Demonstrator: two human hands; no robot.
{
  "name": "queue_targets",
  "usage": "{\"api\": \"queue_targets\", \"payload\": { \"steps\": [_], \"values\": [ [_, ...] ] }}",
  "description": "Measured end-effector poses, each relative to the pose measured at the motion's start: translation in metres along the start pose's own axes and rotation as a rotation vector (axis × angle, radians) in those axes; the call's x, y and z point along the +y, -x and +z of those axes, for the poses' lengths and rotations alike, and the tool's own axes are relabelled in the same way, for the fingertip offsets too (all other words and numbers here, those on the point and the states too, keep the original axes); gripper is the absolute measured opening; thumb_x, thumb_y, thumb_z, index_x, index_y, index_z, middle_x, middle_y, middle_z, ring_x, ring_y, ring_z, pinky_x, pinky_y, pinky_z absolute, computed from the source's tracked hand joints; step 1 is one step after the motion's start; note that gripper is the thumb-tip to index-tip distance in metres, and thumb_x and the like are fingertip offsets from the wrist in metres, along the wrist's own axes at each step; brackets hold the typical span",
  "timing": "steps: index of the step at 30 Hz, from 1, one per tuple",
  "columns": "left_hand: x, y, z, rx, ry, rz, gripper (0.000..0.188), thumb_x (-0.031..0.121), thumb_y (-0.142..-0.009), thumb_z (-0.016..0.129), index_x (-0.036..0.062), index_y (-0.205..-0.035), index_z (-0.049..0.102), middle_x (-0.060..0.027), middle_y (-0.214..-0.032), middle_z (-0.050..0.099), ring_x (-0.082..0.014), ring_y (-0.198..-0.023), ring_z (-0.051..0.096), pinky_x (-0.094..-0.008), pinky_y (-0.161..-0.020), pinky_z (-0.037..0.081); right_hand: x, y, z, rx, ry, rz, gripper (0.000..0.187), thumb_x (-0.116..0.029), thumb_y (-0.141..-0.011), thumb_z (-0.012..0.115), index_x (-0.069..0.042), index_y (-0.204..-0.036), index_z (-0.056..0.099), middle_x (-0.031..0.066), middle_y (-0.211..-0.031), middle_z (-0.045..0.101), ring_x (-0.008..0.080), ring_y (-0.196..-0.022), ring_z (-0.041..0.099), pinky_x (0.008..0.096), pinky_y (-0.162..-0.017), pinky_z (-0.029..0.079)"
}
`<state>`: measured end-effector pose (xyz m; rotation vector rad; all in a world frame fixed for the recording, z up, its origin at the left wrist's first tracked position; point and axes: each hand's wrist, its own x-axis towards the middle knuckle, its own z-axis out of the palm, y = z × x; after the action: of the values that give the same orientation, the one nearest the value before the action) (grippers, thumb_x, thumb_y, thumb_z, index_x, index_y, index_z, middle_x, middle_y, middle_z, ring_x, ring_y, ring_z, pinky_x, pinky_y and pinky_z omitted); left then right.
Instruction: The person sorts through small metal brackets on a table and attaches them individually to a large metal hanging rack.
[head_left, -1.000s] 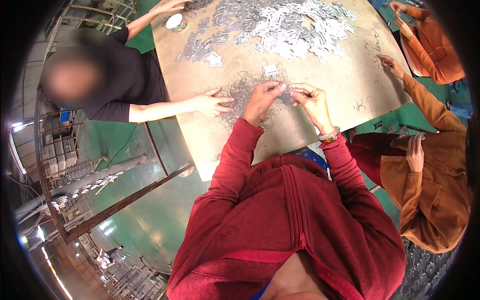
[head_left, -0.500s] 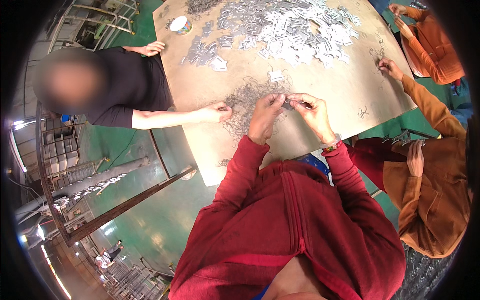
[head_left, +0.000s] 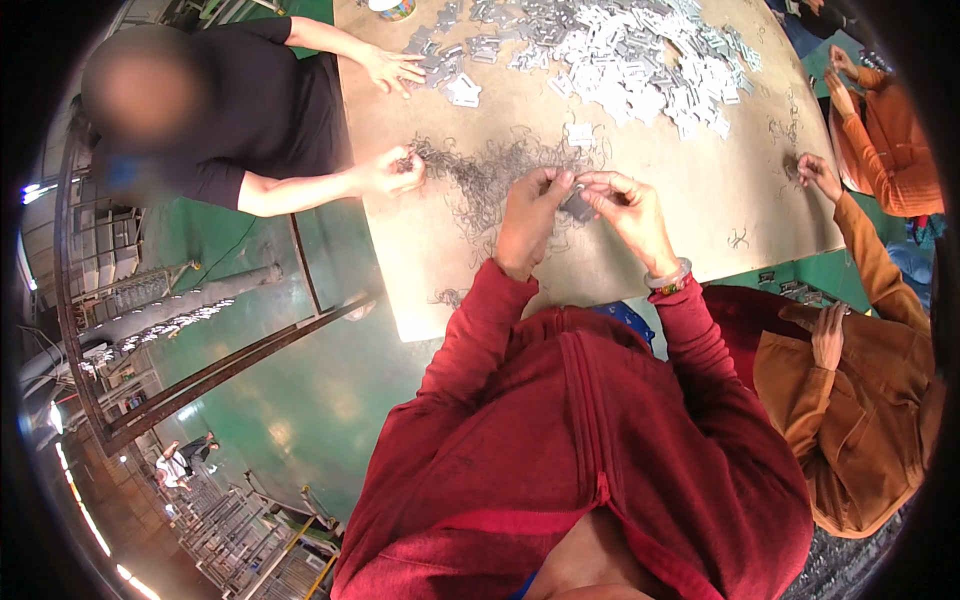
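One small, flat grey plate [head_left: 577, 208] is pinched between left hand [head_left: 530, 218] and right hand [head_left: 636, 218].

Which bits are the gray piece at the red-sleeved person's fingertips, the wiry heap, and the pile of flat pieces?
Gray piece [head_left: 578, 207]: head view, its flat face.
Wiry heap [head_left: 478, 180]: head view, its middle.
Pile of flat pieces [head_left: 625, 76]: head view, near its middle.

head: left fisheye | looking down | jacket [head_left: 480, 420] close | tabletop [head_left: 720, 190] beyond | rim too dark to judge
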<state>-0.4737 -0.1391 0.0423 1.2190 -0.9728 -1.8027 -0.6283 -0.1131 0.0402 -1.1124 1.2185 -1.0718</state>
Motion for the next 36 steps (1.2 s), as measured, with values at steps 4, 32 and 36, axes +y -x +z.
{"api": "queue_targets", "payload": {
  "steps": [4, 32, 36],
  "values": [
    [0.011, 0.017, 0.008, 0.108, -0.136, 0.313, 0.011, 0.006, -0.087, 0.053, -0.0038, -0.091, 0.054, -0.0069, -0.081, 0.060, -0.0100, -0.077, 0.056, -0.0233, -0.071, 0.045, -0.007, -0.010, -0.011, 0.054, -0.099, 0.038, 0.032, -0.007, -0.084, 0.058, -0.004, -0.116, 0.055, 0.0016, -0.080, 0.062, 0.0053, -0.067, 0.054, 0.0198, -0.060, 0.045],
    [-0.008, 0.019, -0.013, 0.116, -0.208, 0.435, 0.010, 0.008, -0.085, 0.056, -0.0009, -0.089, 0.056, -0.0072, -0.084, 0.064, -0.0104, -0.078, 0.058, -0.0235, -0.071, 0.045, 0.014, -0.088, -0.024, -0.109, 0.014, 0.199, 0.033, 0.005, -0.071, 0.067, 0.000, -0.102, 0.056, 0.0046, -0.073, 0.061, 0.0076, -0.054, 0.054, 0.0181, -0.042, 0.040],
    [-0.015, 0.008, -0.003, 0.063, -0.265, 0.450, 0.011, 0.009, -0.084, 0.057, -0.0006, -0.088, 0.056, -0.0086, -0.078, 0.064, -0.0113, -0.073, 0.060, -0.0251, -0.067, 0.047, -0.022, -0.053, -0.023, -0.131, -0.006, 0.123, 0.037, 0.005, -0.071, 0.067, -0.002, -0.107, 0.057, 0.0030, -0.072, 0.062, 0.0046, -0.052, 0.051, 0.0180, -0.043, 0.037]
  ]
}}
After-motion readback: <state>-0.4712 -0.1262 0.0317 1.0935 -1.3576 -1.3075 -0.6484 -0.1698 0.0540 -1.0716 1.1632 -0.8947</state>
